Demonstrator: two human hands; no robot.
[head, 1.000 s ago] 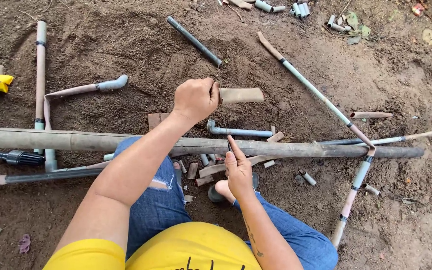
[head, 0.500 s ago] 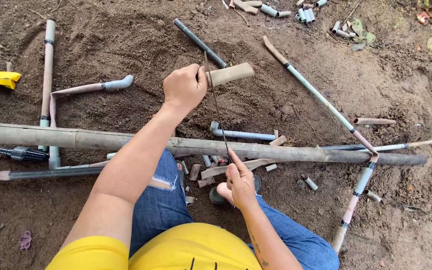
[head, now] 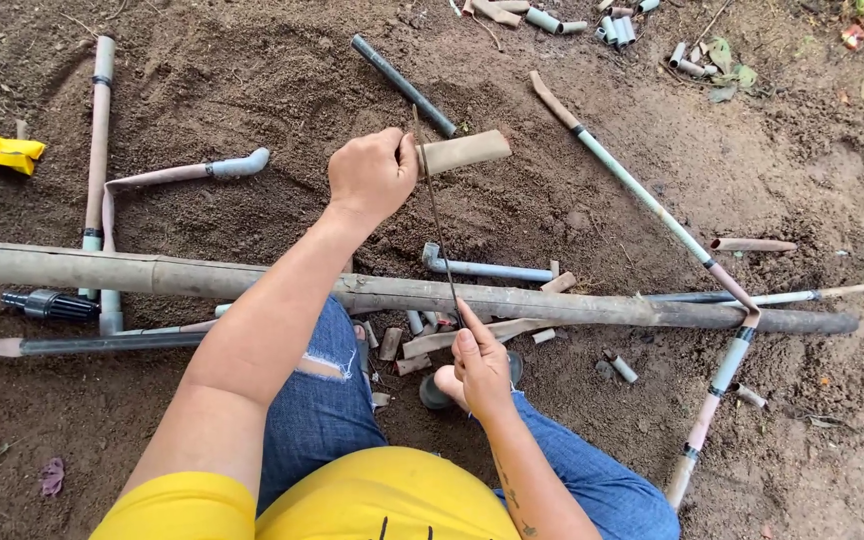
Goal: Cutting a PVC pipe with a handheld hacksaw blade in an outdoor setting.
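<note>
My left hand [head: 372,175] is closed around one end of a short tan pipe piece [head: 467,150] and holds it above the dirt. My right hand [head: 477,365] sits lower, near my knee, and pinches the lower end of a thin dark saw blade [head: 437,225]. The blade runs up and slightly left, crossing the pipe piece right beside my left fingers. Whether the blade touches the pipe cannot be told. Under both arms a long thick muddy pipe [head: 572,305] lies across the ground.
The soil is strewn with pipes: a grey elbowed pipe [head: 487,268], a dark pipe [head: 402,85], a long jointed pipe [head: 652,215], an upright pipe at left [head: 99,150]. Short offcuts [head: 407,340] lie by my knees, a yellow wrapper [head: 14,152] at far left.
My left hand has lifted the short pipe piece up and toward me. My right hand has tilted the thin blade up until it crosses the piece.
</note>
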